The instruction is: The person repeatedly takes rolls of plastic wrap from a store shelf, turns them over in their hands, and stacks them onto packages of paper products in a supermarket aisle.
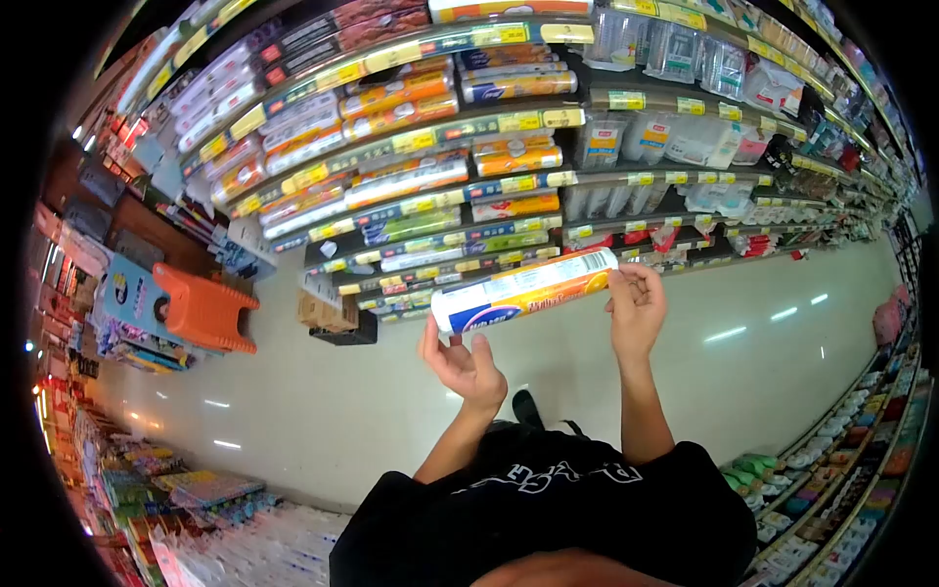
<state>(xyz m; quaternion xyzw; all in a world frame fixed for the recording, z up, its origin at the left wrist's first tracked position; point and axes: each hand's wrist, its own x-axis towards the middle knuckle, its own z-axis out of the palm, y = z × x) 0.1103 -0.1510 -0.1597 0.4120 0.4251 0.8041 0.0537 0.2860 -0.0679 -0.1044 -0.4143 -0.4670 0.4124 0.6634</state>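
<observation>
Between my two hands is a long packaged roll (pixel 528 292), tube-shaped, with an orange, white and blue wrapper, a barcode near its right end and a round white left end. It tilts slightly, right end higher. My left hand (pixel 462 370) supports the left end from below, fingers against its underside and end. At the other end, my right hand (pixel 638 301) grips the roll between thumb and fingers. Similar orange and white rolls (pixel 401 103) lie stacked on the shelves ahead. What exactly the wrapper contains cannot be made out.
Store shelves with yellow price tags (pixel 514 121) curve across the front. Clear plastic containers (pixel 675 51) fill the right shelves. An orange plastic stool (pixel 201 305) and a cardboard box (pixel 328 311) stand left. More goods (pixel 831 440) line the lower right; pale shiny floor (pixel 548 391) lies below.
</observation>
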